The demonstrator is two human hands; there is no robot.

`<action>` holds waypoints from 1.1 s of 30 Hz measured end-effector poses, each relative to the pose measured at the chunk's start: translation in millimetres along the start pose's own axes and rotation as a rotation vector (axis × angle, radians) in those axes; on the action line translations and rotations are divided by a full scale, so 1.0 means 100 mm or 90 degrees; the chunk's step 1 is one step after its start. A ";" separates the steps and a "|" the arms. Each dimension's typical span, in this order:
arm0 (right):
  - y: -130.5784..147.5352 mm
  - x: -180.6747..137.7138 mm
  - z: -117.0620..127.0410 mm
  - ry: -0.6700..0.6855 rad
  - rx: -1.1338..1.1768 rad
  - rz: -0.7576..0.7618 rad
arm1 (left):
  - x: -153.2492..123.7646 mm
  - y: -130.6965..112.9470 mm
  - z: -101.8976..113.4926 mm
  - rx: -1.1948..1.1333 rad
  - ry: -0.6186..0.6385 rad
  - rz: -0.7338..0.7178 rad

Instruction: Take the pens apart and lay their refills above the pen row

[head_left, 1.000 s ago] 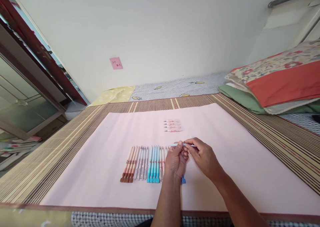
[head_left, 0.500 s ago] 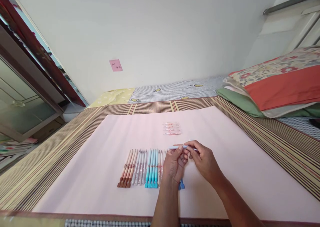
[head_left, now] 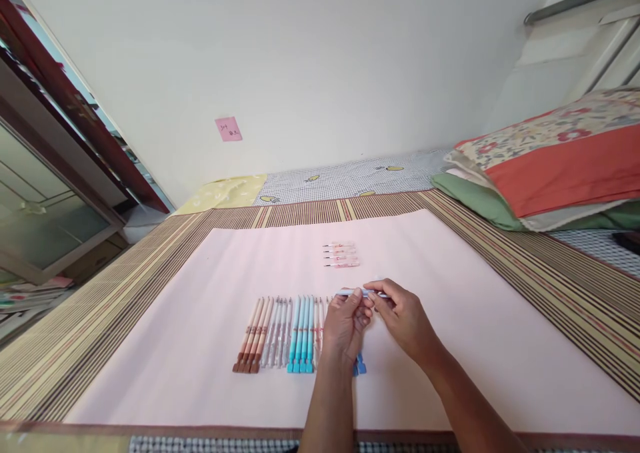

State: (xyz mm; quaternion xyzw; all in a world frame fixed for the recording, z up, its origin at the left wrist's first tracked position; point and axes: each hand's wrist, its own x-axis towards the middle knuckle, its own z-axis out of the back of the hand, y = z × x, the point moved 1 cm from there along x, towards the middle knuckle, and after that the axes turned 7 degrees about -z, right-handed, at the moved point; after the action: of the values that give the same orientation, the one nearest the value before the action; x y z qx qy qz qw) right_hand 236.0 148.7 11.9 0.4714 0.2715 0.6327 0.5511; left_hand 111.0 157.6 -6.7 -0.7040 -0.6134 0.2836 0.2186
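Note:
Both hands hold one slim pale-blue pen [head_left: 345,292] level above the sheet. My left hand [head_left: 347,320] grips its left part between thumb and fingers. The fingertips of my right hand [head_left: 400,310] pinch its right end, hiding part of it. Below and to the left lie rows of pens side by side: brown-and-peach pens [head_left: 254,336], clear greyish pens [head_left: 277,333], turquoise pens [head_left: 301,333] and white-and-red pens [head_left: 319,323]. Blue pen ends [head_left: 361,365] show beside my left wrist, which covers the rest. Beyond the hands lie several short pink pieces with dark tips [head_left: 342,254].
A pale pink sheet [head_left: 190,346] covers a striped mat [head_left: 100,320] on a bed. Folded bedding [head_left: 560,166] is piled at the right. A pink note [head_left: 228,128] is stuck on the white wall. A glass-fronted cabinet [head_left: 45,200] stands at the left.
The hands keep their grip on the pale-blue pen, with only slight finger shifts. The whole view has shifted slightly; the laid-out pens have not moved on the sheet.

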 end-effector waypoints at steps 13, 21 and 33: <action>-0.06 0.01 0.02 -0.061 0.075 -0.075 | -0.03 -0.02 -0.03 0.019 0.004 -0.008; -0.42 0.29 0.26 -0.113 0.090 -0.131 | 0.05 -0.07 0.07 -0.014 -0.068 -0.015; -1.25 1.67 0.23 -0.139 -0.054 -0.156 | 0.07 -0.09 0.10 -0.071 -0.125 -0.017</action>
State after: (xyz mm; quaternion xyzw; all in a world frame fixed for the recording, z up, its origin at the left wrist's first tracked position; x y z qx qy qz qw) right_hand 320.8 334.0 -36.8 0.4772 0.2387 0.5168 0.6695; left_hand 97.7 165.7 -9.3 -0.6758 -0.6558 0.3138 0.1215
